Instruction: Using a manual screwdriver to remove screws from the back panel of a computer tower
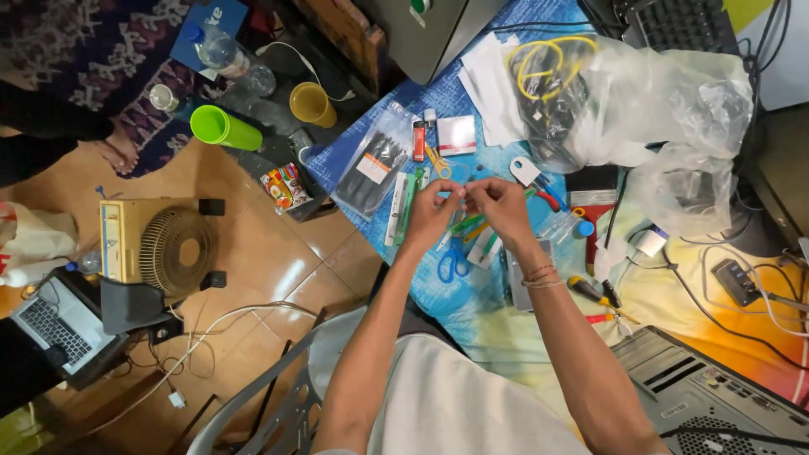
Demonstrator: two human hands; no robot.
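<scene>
Both hands, left hand and right hand, pinched one small unclear item together above blue-handled scissors; work looked unfinished.

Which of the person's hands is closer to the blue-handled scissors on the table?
The left. The left hand is just above the blue-handled scissors, slightly to their left in the picture. The right hand is further off, up and to their right.

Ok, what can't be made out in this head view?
- What the left hand and right hand pinch between them: too small, covered by fingertips.
- Contents of the crumpled clear plastic bags: blurred by folds.
- Grey computer case: cut off by the bottom edge.
- Blue-handled scissors: blades partly under the hands.
</scene>
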